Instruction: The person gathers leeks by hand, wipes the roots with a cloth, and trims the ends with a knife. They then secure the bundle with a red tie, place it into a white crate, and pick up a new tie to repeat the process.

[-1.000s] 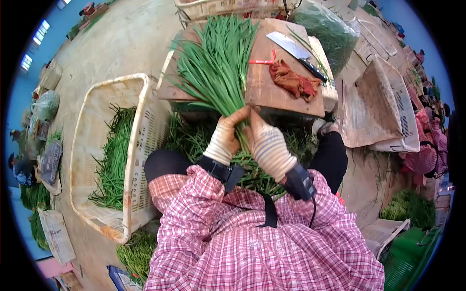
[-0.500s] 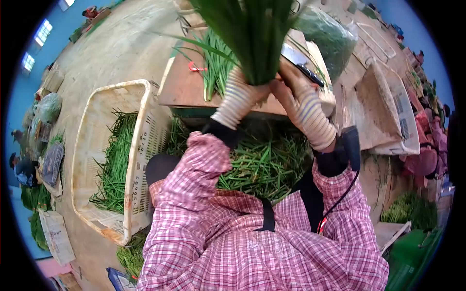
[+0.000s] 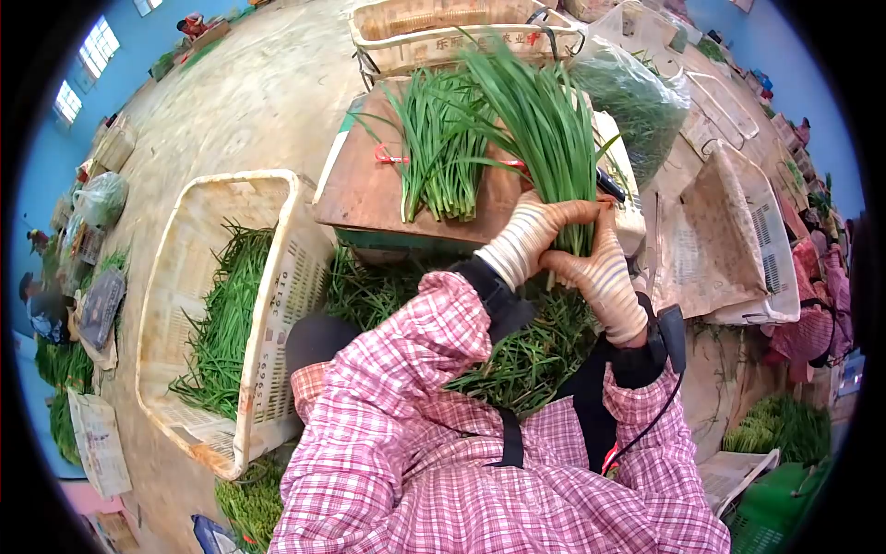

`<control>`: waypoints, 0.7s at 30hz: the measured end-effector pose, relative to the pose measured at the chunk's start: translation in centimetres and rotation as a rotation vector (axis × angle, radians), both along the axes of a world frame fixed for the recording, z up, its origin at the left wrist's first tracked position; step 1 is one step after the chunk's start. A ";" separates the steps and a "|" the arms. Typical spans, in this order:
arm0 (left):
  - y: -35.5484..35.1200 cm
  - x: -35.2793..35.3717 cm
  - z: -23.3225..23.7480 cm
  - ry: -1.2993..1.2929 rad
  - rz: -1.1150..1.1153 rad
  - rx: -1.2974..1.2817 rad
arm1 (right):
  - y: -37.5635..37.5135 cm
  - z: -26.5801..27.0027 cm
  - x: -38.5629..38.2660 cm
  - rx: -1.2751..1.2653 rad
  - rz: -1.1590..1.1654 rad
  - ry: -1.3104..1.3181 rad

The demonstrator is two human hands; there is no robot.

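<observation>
Where both gloved hands meet, just right of the frame's centre, a thick bundle of chives (image 3: 544,125) stands upright, its flat, glossy green blades fanning toward the top of the frame and its stem ends buried in the grip. The left hand (image 3: 535,235) wraps around the stems from the left, fingers curled tight. The right hand (image 3: 598,270) clasps the same stems from below and to the right, pressed against the left. Both wear ribbed knit gloves, striped cream and tan, with black bands at the wrists and pink plaid sleeves behind.

Just left of the held bundle, a second bunch of chives (image 3: 438,138) lies flat on a worn brown wooden board (image 3: 360,189), cut ends toward the person, with a thin red band (image 3: 388,157) beside it. Below the board and under the hands, a loose heap of chives (image 3: 531,360) sprawls in a tangle.

At the left of the frame, a cream slotted plastic crate (image 3: 277,277) holds more chives. At the upper right, a clear plastic bag (image 3: 637,97) bulges with greens. Farther right, a dirty perforated crate (image 3: 738,231) leans on its side. Along the top edge sits a pale basket (image 3: 443,28).
</observation>
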State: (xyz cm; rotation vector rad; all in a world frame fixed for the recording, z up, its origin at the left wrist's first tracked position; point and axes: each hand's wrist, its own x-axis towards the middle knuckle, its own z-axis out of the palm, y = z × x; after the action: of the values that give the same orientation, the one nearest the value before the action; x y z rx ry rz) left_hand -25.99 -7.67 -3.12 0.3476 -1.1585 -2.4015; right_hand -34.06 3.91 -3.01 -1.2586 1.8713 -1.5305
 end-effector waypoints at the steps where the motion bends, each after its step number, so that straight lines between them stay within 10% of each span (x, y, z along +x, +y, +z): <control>1: -0.4 0.1 0.7 -0.028 -0.007 0.006 | -0.2 0.6 0.2 0.011 0.011 -0.036; 7: -10.4 -1.2 6.7 -0.014 -0.134 -0.311 | -7.2 6.9 -0.9 0.094 0.052 -0.099; 10: -18.8 -2.6 6.3 -0.198 0.146 -0.577 | -12.4 3.5 -1.5 -0.064 0.070 -0.157; 13: -22.3 0.1 5.4 -0.685 0.246 -0.926 | -15.4 -0.8 -1.3 0.497 -0.030 -0.251; 15: -27.5 0.9 1.5 -0.911 0.212 -1.079 | -17.1 -9.5 -3.7 0.394 0.050 0.042; 21: -25.6 3.4 -2.4 -0.702 0.640 -1.525 | -17.8 -7.1 -1.9 0.218 0.043 -0.197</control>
State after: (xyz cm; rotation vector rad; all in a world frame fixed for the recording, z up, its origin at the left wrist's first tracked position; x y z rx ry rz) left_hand -22.58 -33.24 -5.53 0.8141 -2.2746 -0.4228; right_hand -35.97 -13.91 -10.08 -1.0061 1.8149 -1.3337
